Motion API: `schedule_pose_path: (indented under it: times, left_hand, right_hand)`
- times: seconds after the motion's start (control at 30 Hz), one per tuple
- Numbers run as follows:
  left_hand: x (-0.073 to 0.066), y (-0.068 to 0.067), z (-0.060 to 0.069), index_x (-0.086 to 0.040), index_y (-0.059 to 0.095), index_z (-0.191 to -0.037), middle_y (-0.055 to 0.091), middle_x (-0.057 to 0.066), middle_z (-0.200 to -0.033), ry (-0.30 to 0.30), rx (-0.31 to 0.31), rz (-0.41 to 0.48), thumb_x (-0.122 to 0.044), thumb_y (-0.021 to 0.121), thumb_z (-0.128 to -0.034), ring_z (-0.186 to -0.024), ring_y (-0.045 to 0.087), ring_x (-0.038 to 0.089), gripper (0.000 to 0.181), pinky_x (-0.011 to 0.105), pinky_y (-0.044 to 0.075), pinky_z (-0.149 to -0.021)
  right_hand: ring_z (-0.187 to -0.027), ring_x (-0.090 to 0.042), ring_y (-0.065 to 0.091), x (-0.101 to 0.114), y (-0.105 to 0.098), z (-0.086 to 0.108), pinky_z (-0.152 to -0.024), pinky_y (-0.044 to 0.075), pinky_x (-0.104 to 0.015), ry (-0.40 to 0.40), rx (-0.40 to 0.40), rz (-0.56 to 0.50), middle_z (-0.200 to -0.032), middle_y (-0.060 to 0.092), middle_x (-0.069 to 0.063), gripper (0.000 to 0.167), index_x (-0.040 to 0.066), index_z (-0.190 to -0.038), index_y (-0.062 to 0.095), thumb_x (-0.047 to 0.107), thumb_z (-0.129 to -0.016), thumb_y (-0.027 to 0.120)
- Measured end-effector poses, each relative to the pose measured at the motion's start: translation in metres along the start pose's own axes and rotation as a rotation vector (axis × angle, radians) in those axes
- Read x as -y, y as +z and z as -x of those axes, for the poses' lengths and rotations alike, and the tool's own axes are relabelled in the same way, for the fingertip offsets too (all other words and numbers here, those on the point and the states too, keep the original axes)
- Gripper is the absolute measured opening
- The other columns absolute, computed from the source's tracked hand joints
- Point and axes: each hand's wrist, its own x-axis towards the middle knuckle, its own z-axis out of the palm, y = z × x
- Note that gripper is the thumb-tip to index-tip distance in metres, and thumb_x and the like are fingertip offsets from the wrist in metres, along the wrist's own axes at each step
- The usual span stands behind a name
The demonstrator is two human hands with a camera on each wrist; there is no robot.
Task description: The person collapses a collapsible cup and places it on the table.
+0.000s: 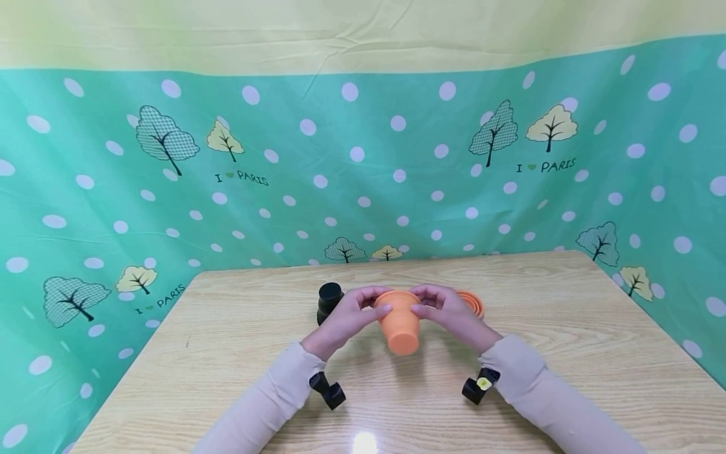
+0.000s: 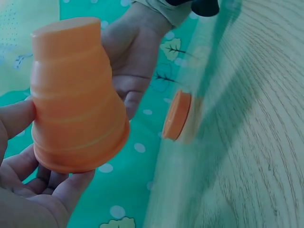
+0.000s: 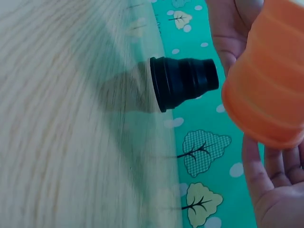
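Both hands hold an orange collapsible cup (image 1: 400, 318) above the table, its ribbed wall stretched out. Its wide rim points up and away, and its narrow base tilts down toward the head camera. My left hand (image 1: 351, 313) grips it by the left of the rim, thumb on the wall. On the opposite side my right hand (image 1: 448, 313) pinches it the same way, with fingers at the rim in the right wrist view. Behind the left hand a black ribbed cup (image 3: 183, 81) stands wide end down. A flat orange ringed piece (image 2: 177, 115) lies beyond the right hand.
The wooden table (image 1: 227, 353) reaches back to a green dotted curtain (image 1: 363, 164) that hangs behind and along both sides. Black wrist cameras hang below both cuffs, close above the tabletop.
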Motion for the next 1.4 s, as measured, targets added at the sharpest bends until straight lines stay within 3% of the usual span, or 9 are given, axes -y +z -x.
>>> schedule_pose_path:
  times: [0.17,0.43,0.73,0.97,1.2,1.4]
  left_hand:
    - [0.002,0.002,-0.001,-0.003,0.062,-0.119,0.064,0.009,-0.107,0.036,-0.026,-0.061,-0.017,0.066,-0.0892,-0.096,0.052,0.017,0.033,0.028,0.047,-0.078]
    - [0.004,0.004,-0.001,-0.007,0.065,-0.113,0.065,0.005,-0.103,0.057,-0.057,-0.125,-0.019,0.068,-0.0884,-0.09,0.054,0.014,0.028,0.025,0.049,-0.073]
    - [-0.02,0.009,0.009,0.0,0.064,-0.112,0.066,0.012,-0.105,0.062,-0.091,-0.186,-0.008,0.064,-0.0893,-0.088,0.055,0.013,0.024,0.023,0.05,-0.07]
    - [0.001,0.007,-0.001,-0.003,0.062,-0.119,0.065,0.009,-0.107,0.028,-0.107,-0.07,-0.016,0.062,-0.0922,-0.091,0.056,0.012,0.03,0.024,0.05,-0.075]
    - [0.008,0.003,0.0,-0.001,0.05,-0.133,0.057,0.015,-0.123,0.047,-0.03,0.128,-0.018,0.053,-0.0975,-0.102,0.058,0.012,0.04,0.027,0.049,-0.09]
    - [0.008,0.004,0.0,-0.001,0.047,-0.136,0.054,0.017,-0.126,0.08,-0.028,0.139,-0.017,0.054,-0.0972,-0.104,0.055,0.013,0.043,0.025,0.049,-0.089]
  right_hand:
    - [-0.092,-0.02,0.056,0.001,0.004,-0.001,-0.081,0.048,-0.031,-0.045,-0.058,0.134,-0.099,0.063,-0.009,0.03,0.001,-0.113,0.062,0.021,-0.09,0.065]
    - [-0.087,-0.017,0.056,0.006,0.006,0.0,-0.079,0.046,-0.033,-0.062,-0.085,0.207,-0.092,0.064,-0.005,0.027,0.004,-0.109,0.065,0.021,-0.088,0.067]
    - [-0.083,-0.014,0.058,0.002,0.006,-0.001,-0.075,0.049,-0.033,-0.121,-0.114,0.248,-0.089,0.066,-0.002,0.024,0.006,-0.106,0.068,0.021,-0.087,0.069]
    - [-0.084,-0.012,0.059,0.004,0.007,0.0,-0.065,0.053,-0.026,-0.209,-0.162,0.213,-0.093,0.066,-0.007,0.022,0.005,-0.106,0.07,0.015,-0.087,0.069]
    - [-0.086,-0.008,0.06,0.004,0.008,0.0,-0.071,0.053,-0.02,-0.251,-0.275,0.171,-0.1,0.067,-0.013,0.025,-0.001,-0.109,0.069,0.01,-0.087,0.068]
    - [-0.085,-0.007,0.06,0.004,0.009,0.0,-0.07,0.053,-0.019,-0.257,-0.309,0.156,-0.101,0.067,-0.013,0.025,-0.003,-0.109,0.068,0.009,-0.087,0.068]
